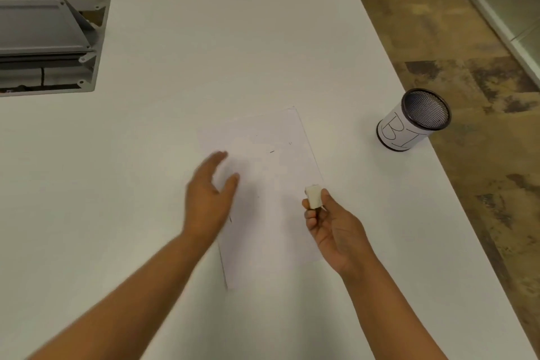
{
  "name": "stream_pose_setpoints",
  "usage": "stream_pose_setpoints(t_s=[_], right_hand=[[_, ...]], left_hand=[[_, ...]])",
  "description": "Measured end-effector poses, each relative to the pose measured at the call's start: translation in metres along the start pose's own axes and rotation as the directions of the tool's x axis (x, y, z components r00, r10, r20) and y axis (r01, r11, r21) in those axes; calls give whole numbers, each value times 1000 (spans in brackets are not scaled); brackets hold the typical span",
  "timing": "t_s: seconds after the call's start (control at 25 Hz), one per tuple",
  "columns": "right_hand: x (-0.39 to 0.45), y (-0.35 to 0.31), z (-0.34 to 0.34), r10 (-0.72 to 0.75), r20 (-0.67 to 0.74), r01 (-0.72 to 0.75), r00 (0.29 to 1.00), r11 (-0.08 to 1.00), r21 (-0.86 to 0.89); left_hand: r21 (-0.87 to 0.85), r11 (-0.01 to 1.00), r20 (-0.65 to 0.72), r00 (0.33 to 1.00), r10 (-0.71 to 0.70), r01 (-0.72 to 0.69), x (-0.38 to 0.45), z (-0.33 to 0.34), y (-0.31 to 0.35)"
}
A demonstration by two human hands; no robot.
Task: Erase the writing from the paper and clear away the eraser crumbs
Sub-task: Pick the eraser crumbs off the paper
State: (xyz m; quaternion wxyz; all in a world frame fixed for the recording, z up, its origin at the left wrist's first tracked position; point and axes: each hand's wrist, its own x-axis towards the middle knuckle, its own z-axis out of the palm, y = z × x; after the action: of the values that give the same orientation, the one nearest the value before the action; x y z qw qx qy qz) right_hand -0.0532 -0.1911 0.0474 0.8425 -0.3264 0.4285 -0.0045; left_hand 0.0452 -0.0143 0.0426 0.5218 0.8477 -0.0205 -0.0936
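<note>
Paper flat on white tabletop, centre-front; only a few small dark specks on it. L hand over paper's left edge, fingers straight and spread, blurred; contact w/ sheet unclear. R hand at paper's right edge, pinching white eraser. Mesh cup far right near tabletop edge.
</note>
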Motion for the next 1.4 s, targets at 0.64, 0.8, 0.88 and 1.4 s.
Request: stream_pose_setpoints(t_s=[0.64, 0.8, 0.88, 1.4], right_hand=[[2, 16, 16, -441, 20, 268, 897, 507, -819], [0, 14, 16, -474, 82, 329, 876, 466, -821], [1, 8, 14, -473, 65, 323, 879, 489, -810], [-6, 18, 11, -487, 59, 346, 872, 525, -778]], left_hand=[[-63, 971, 71, 971, -226, 231, -44, 65, 53], [-127, 958, 190, 954, -231, 258, -51, 67, 59], [-204, 952, 123, 970, -208, 230, -55, 65, 64], [-227, 904, 261, 917, -302, 362, -57, 53, 54]])
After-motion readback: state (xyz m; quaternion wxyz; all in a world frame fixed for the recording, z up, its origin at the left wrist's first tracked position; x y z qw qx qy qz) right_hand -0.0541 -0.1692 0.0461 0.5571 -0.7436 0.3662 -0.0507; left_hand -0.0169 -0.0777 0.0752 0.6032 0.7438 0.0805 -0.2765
